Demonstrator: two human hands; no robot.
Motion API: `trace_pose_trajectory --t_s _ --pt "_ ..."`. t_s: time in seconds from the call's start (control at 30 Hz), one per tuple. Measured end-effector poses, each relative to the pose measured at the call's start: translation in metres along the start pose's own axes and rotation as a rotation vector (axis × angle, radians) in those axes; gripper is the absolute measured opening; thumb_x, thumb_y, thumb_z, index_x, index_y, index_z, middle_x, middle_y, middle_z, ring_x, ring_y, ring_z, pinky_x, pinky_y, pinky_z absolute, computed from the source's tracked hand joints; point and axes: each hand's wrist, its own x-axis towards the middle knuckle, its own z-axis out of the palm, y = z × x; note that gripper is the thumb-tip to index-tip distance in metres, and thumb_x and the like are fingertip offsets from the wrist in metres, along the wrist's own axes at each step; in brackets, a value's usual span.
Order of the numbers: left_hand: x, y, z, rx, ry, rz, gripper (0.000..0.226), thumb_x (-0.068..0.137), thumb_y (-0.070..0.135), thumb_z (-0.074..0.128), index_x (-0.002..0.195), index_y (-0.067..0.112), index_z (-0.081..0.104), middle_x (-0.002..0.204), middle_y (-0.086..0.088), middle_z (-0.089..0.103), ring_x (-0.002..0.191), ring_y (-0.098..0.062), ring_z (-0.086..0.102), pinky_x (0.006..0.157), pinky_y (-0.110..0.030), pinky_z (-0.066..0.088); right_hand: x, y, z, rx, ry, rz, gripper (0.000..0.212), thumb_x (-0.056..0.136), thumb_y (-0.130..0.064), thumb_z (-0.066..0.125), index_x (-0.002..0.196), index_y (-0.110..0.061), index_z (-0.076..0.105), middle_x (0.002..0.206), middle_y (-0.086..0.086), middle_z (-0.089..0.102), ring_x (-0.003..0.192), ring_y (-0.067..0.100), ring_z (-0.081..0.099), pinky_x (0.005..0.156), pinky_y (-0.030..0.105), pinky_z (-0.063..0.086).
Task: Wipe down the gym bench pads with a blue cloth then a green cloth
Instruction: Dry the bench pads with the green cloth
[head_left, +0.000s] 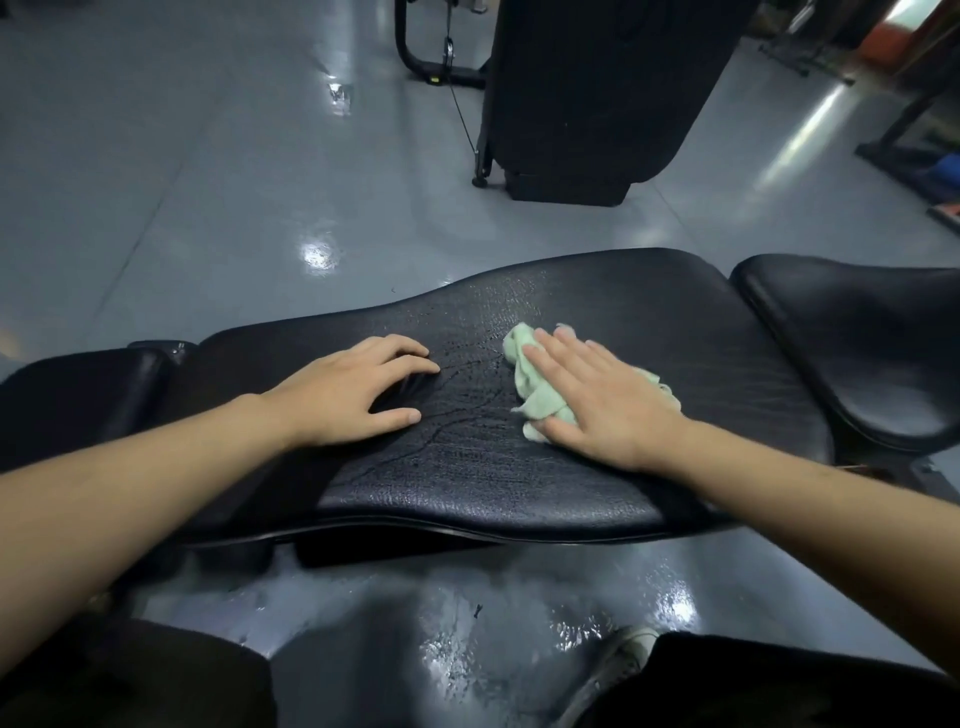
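A long black bench pad (597, 467) with cracked vinyl lies across the middle of the head view. My right hand (602, 395) presses flat on a crumpled pale green cloth (535, 384) near the pad's centre, fingers spread over it. My left hand (358, 389) rests on the pad to the left of the cloth, fingers apart and bent, holding nothing. A smaller black seat pad (872, 353) sits at the right end. Another black pad (78, 395) adjoins at the left. No blue cloth is in view.
The floor (234, 182) is glossy grey with light reflections. A tall black upright pad on a machine (587, 93) stands beyond the bench. Black machine frames (426, 57) are at the back. My dark-clothed knees and a shoe (618, 665) are at the bottom.
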Motion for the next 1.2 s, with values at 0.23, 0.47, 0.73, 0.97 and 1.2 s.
trace_pose_trajectory --t_s 0.23,0.47,0.73,0.97,1.2 --pt "-0.005 -0.006 0.000 -0.012 -0.003 0.012 0.061 0.090 0.071 0.040 0.145 0.044 0.037 0.152 0.020 0.030 0.140 -0.007 0.032 0.111 -0.038 0.041 -0.027 -0.061 0.019 0.016 0.004 -0.201 0.082 0.094 -0.058 0.035 0.160 -0.015 0.015 0.168 0.007 0.009 0.155 0.026 0.004 0.125 0.043 0.011" --pt "-0.004 -0.007 0.002 -0.015 0.003 0.015 0.057 0.094 0.061 0.051 0.146 0.042 0.039 0.152 0.019 0.031 0.140 -0.007 0.033 0.112 -0.034 0.037 -0.014 -0.055 0.019 0.004 -0.012 -0.280 0.081 0.094 -0.060 0.036 0.161 -0.020 0.014 0.168 0.002 0.007 0.155 0.020 0.003 0.126 0.040 0.006" --pt "-0.009 -0.007 0.001 -0.018 -0.015 -0.002 0.057 0.094 0.060 0.050 0.146 0.042 0.038 0.152 0.019 0.030 0.141 -0.008 0.032 0.113 -0.037 0.037 0.060 0.010 -0.007 -0.004 -0.004 0.065 0.089 0.087 -0.073 0.016 0.161 -0.024 0.005 0.169 0.001 0.003 0.155 0.019 0.001 0.124 0.038 0.004" --pt "-0.022 -0.016 -0.001 -0.015 -0.001 0.005 0.058 0.092 0.066 0.044 0.145 0.042 0.039 0.151 0.020 0.032 0.140 -0.007 0.034 0.113 -0.038 0.039 0.065 0.010 -0.009 -0.043 -0.050 0.096 0.084 0.095 -0.066 0.023 0.161 -0.020 0.000 0.169 0.004 -0.003 0.155 0.023 -0.004 0.124 0.038 0.003" --pt "-0.021 -0.018 -0.002 -0.024 0.002 0.016 0.057 0.091 0.067 0.042 0.143 0.042 0.041 0.149 0.020 0.034 0.138 -0.008 0.036 0.111 -0.041 0.041 0.011 -0.079 0.014 -0.032 -0.053 -0.249 0.087 0.092 -0.062 0.028 0.160 -0.011 0.011 0.167 0.013 0.006 0.155 0.031 0.004 0.124 0.043 0.008"
